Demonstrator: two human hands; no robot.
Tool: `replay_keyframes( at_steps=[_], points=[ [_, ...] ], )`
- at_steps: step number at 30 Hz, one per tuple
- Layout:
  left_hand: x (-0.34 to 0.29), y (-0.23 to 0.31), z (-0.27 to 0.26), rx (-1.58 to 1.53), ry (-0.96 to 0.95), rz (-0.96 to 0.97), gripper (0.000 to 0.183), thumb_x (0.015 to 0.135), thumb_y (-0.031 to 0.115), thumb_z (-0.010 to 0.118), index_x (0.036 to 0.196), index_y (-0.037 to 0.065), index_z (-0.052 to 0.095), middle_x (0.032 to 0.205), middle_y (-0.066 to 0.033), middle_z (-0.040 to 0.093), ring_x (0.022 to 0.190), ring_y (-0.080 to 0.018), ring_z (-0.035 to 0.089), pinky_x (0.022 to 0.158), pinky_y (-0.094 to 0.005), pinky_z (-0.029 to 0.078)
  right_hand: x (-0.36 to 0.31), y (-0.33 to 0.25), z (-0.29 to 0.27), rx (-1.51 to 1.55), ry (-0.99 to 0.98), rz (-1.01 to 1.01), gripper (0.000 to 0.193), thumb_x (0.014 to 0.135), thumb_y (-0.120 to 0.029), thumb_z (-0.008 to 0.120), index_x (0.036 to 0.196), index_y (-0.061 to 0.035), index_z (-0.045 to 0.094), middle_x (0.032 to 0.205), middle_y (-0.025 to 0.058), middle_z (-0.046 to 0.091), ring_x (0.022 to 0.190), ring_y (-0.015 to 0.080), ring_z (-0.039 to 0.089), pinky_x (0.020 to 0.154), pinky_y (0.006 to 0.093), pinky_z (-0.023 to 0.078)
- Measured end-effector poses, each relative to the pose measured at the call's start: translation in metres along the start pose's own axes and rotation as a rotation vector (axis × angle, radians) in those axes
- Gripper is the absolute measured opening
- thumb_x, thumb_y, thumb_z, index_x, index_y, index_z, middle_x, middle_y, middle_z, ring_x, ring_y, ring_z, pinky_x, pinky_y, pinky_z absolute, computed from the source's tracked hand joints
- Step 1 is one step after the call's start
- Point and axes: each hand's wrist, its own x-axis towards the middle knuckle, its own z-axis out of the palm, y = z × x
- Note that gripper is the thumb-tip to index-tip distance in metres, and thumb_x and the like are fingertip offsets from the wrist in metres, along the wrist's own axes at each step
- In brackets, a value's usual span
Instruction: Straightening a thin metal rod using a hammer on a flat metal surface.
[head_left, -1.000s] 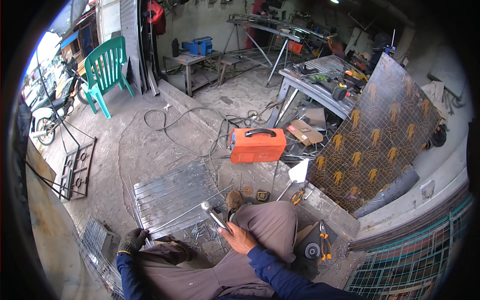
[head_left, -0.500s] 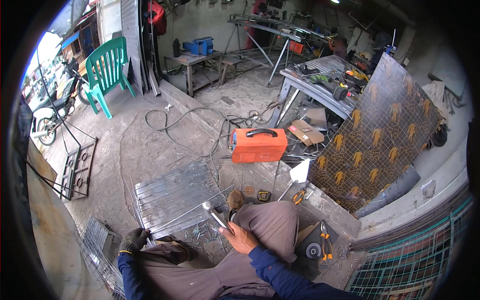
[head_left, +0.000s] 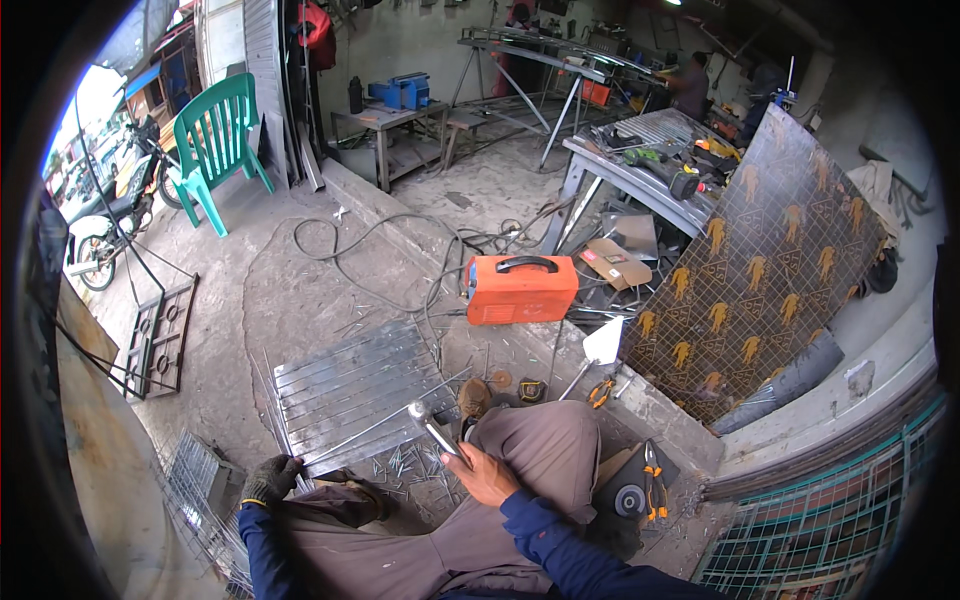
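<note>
My right hand (head_left: 487,476), bare, is wrapped round the shaft of a steel hammer (head_left: 438,433) with a rounded head, held over the near right corner of a metal sheet. My left hand (head_left: 272,480), in a dark knit glove, pinches the near end of a thin metal rod (head_left: 368,429). This rod slants across the grey metal sheet (head_left: 350,375), which lies on the ground with parallel lines along it. Short cut rod pieces (head_left: 405,464) are scattered beside the sheet, near my shoe (head_left: 474,398).
An orange welding machine (head_left: 522,291) stands ahead, its cable (head_left: 375,228) looped on the floor. Pliers (head_left: 655,480), a grinding disc (head_left: 629,501), more pliers (head_left: 601,392) and a tape measure (head_left: 532,391) lie to the right. Wire mesh (head_left: 195,490) is at left. A person (head_left: 690,88) works far back.
The hammer head has shifted slightly, and the view has moved a little. My left hand keeps its grip on the rod. In the background, the person has straightened up somewhat.
</note>
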Motion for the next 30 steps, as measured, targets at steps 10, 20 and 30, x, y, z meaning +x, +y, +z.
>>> replay_keyframes(
  at_steps=[10, 20, 30],
  points=[
    [-0.004, 0.006, -0.004, -0.006, 0.000, 0.014, 0.051, 0.101, 0.053, 0.051, 0.105, 0.007, 0.072, 0.083, -0.0097, 0.073, 0.077, -0.0205, 0.067, 0.074, -0.0378, 0.051, -0.001, -0.004, -0.002, -0.017, -0.001, 0.014, 0.051, 0.101, -0.056, 0.049, 0.106, -0.0055, 0.058, 0.089, 0.0203, 0.066, 0.087, 0.0429, 0.064, 0.076, 0.0488, 0.048],
    [-0.001, 0.002, 0.000, -0.053, 0.015, 0.019, 0.046, 0.102, 0.048, 0.052, 0.104, 0.006, 0.072, 0.080, -0.0076, 0.071, 0.072, -0.0163, 0.065, 0.070, -0.0347, 0.050, -0.002, -0.004, -0.002, -0.020, 0.011, 0.001, 0.052, 0.101, -0.057, 0.049, 0.103, -0.0050, 0.057, 0.088, 0.0212, 0.066, 0.087, 0.0440, 0.063, 0.076, 0.0497, 0.048],
    [0.001, -0.001, -0.001, -0.023, -0.011, 0.022, 0.048, 0.103, 0.049, 0.049, 0.108, 0.006, 0.070, 0.082, -0.0085, 0.072, 0.075, -0.0177, 0.066, 0.071, -0.0353, 0.051, -0.002, -0.005, -0.002, -0.032, 0.012, 0.003, 0.051, 0.101, -0.056, 0.049, 0.105, -0.0057, 0.058, 0.087, 0.0213, 0.065, 0.086, 0.0432, 0.064, 0.075, 0.0491, 0.048]
  ],
)
